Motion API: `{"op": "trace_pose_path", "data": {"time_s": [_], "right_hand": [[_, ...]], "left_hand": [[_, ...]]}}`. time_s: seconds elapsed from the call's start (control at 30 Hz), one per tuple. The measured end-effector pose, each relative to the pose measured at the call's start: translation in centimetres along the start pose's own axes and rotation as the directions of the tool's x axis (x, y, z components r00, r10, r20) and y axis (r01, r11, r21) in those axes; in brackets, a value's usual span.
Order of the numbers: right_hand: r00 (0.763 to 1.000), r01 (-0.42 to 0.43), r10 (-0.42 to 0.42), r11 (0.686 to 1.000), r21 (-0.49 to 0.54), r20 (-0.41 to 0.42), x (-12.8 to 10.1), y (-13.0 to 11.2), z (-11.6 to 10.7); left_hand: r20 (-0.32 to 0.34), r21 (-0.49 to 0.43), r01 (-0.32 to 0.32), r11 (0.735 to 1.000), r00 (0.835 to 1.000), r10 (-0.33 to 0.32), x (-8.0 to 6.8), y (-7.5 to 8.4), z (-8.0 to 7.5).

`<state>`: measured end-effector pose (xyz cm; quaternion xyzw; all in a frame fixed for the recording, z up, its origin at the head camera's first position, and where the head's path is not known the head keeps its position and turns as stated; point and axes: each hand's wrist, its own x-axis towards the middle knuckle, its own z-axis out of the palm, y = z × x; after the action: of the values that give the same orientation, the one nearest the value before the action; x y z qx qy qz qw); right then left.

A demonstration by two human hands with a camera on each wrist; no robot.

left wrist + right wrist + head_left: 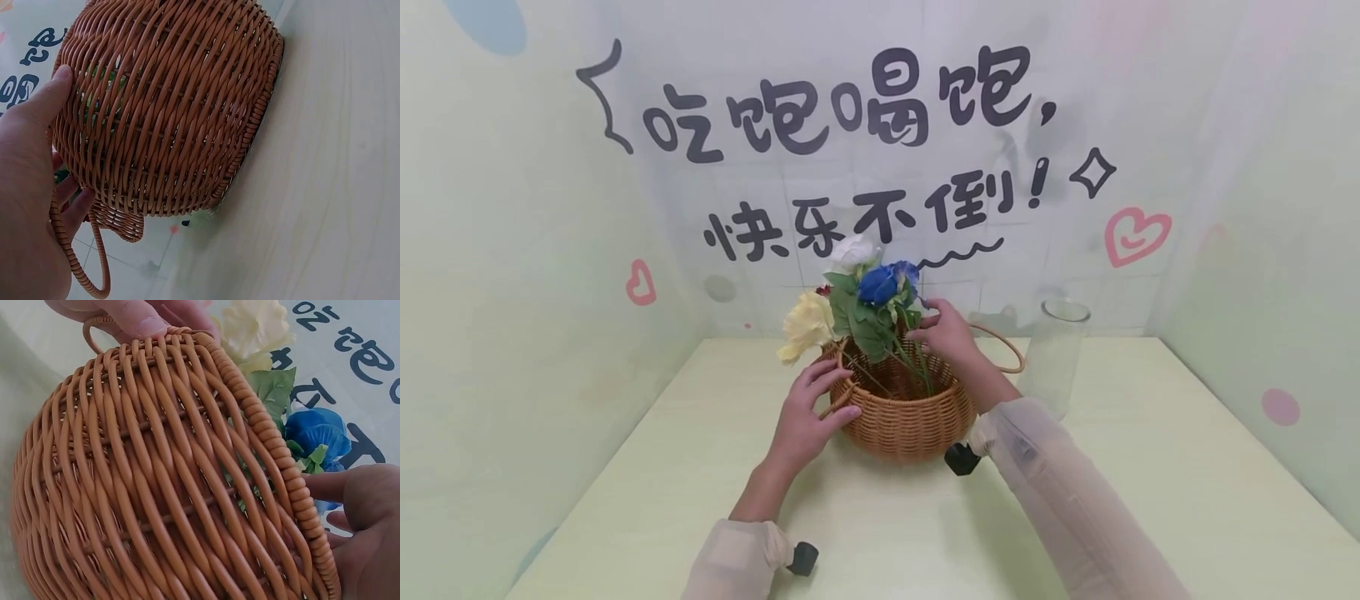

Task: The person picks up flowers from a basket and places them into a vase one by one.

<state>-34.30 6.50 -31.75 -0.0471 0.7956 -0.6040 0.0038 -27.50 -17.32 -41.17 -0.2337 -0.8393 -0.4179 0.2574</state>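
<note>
A round woven wicker basket (906,421) stands on the pale table and holds a bunch of artificial flowers: a cream one (805,327), a white one (853,252) and a blue one (887,282). My left hand (829,393) grips the basket's left rim, with the thumb on the outer wall (169,106) and the fingers (72,200) behind the rim by a loop handle (81,262). My right hand (922,327) reaches over the right rim and pinches the green stems under the blue flower (319,434). The right hand's fingers (350,500) sit just inside the rim (287,469).
A clear, empty glass vase (1056,354) stands right of the basket, close behind my right forearm. The basket's second loop handle (1009,350) sticks out toward it. Printed walls close in the table (1150,467) at the back and on both sides.
</note>
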Motion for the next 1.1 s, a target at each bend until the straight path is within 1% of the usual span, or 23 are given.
{"op": "trace_pose_path", "data": {"time_s": [0.13,0.23,0.37,0.57,0.73,0.83,0.93,1.1], "right_hand": [[0.998,-0.047,0.044,0.997,0.056,0.049,0.1,0.6,0.2],[0.996,-0.064,0.058,0.994,0.083,0.068,0.2,0.9,0.4],[0.994,-0.071,0.064,0.994,0.084,0.084,0.2,1.2,0.4],[0.993,-0.088,0.084,0.995,0.046,0.080,0.2,1.2,0.2],[0.992,-0.091,0.087,0.995,0.044,0.089,0.1,1.1,0.2],[0.994,-0.083,0.079,0.996,0.041,0.077,0.2,1.1,0.3],[0.996,-0.056,0.054,0.998,0.028,0.064,0.0,1.1,0.4],[0.999,0.029,-0.031,0.999,0.044,0.028,-0.3,0.9,0.4]], "left_hand": [[0.008,-0.008,0.010,1.000,1.000,-0.010,-0.2,-0.1,0.2],[0.008,-0.007,0.016,1.000,1.000,-0.015,-0.3,-0.1,0.3],[0.006,-0.013,0.012,1.000,1.000,-0.012,-0.3,0.0,0.2],[0.008,-0.019,0.008,1.000,1.000,-0.008,-0.2,0.0,0.3],[0.008,-0.015,0.000,1.000,1.000,0.000,-0.2,0.0,0.3],[0.005,-0.011,-0.004,1.000,1.000,0.004,-0.1,-0.1,0.3],[0.001,-0.007,-0.005,1.000,1.000,0.005,-0.1,-0.1,0.2],[0.003,-0.003,-0.005,1.000,1.000,0.005,-0.1,-0.1,0.0]]}}
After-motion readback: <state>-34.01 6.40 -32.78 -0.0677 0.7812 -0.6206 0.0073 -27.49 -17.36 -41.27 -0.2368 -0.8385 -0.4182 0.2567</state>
